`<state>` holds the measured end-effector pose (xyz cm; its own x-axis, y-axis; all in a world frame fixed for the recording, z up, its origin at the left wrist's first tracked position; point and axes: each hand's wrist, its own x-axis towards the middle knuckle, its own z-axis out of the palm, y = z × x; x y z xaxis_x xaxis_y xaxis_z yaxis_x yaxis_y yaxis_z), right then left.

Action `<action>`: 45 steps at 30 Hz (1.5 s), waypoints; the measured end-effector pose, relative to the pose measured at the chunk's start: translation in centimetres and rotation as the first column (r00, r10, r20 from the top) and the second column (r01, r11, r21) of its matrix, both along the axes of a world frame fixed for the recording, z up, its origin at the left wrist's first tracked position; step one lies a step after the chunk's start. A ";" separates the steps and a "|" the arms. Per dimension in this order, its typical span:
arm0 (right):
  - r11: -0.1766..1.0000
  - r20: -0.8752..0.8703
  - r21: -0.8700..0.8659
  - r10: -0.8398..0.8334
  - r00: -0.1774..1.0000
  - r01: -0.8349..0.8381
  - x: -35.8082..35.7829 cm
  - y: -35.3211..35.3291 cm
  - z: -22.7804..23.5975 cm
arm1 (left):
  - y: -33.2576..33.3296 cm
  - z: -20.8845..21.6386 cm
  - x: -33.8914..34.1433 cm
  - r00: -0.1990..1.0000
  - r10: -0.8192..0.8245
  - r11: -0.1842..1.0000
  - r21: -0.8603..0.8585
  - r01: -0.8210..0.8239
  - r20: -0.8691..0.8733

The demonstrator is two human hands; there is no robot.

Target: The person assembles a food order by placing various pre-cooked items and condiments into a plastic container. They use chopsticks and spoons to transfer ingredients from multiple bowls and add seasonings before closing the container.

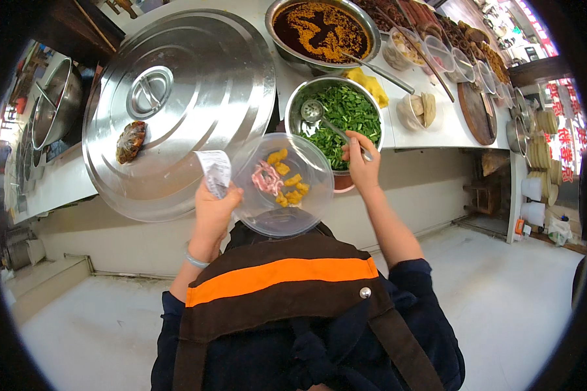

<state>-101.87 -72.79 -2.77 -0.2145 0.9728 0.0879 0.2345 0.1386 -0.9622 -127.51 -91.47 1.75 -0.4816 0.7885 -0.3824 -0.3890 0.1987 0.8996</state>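
My left hand (216, 207) grips the rim of a clear plastic bowl (251, 208), together with a white paper slip (214, 171). Inside the bowl lie pink meat slices (266, 177) and several yellow-brown pieces (293, 195). My right hand (363, 159) is closed around the handle of a metal ladle (338, 132). Its perforated-looking head rests in a steel basin (292, 112) of chopped green leaves (343, 112), just beyond the plastic bowl.
Left of the bowl is a big round steel lid (199, 72) with a dark brown lump (131, 141) on it. Behind the greens, a basin of dark red sauce (321, 32) holds another ladle. Plastic tubs (404, 49) and a round wooden board (474, 117) stand to the right.
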 end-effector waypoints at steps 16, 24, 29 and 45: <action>0.723 0.816 0.244 0.207 0.540 -0.646 4.4 -1.3 4.4 | -0.2 -6.5 5.1 0.986 -0.069 0.966 -0.238 0.104 0.151; 0.831 0.494 0.218 0.358 0.793 -0.512 4.2 -3.6 2.8 | -0.2 -6.6 5.2 0.993 -0.047 0.967 -0.244 0.071 0.104; 0.901 0.013 -0.420 0.126 0.992 -0.109 4.1 -1.3 2.3 | -0.2 -5.9 5.1 0.990 -0.058 0.970 -0.226 0.086 0.127; 0.970 0.013 -0.137 0.206 0.979 -0.202 9.6 -6.0 11.1 | 1.4 -3.5 5.0 0.989 -0.068 0.976 -0.198 0.094 0.131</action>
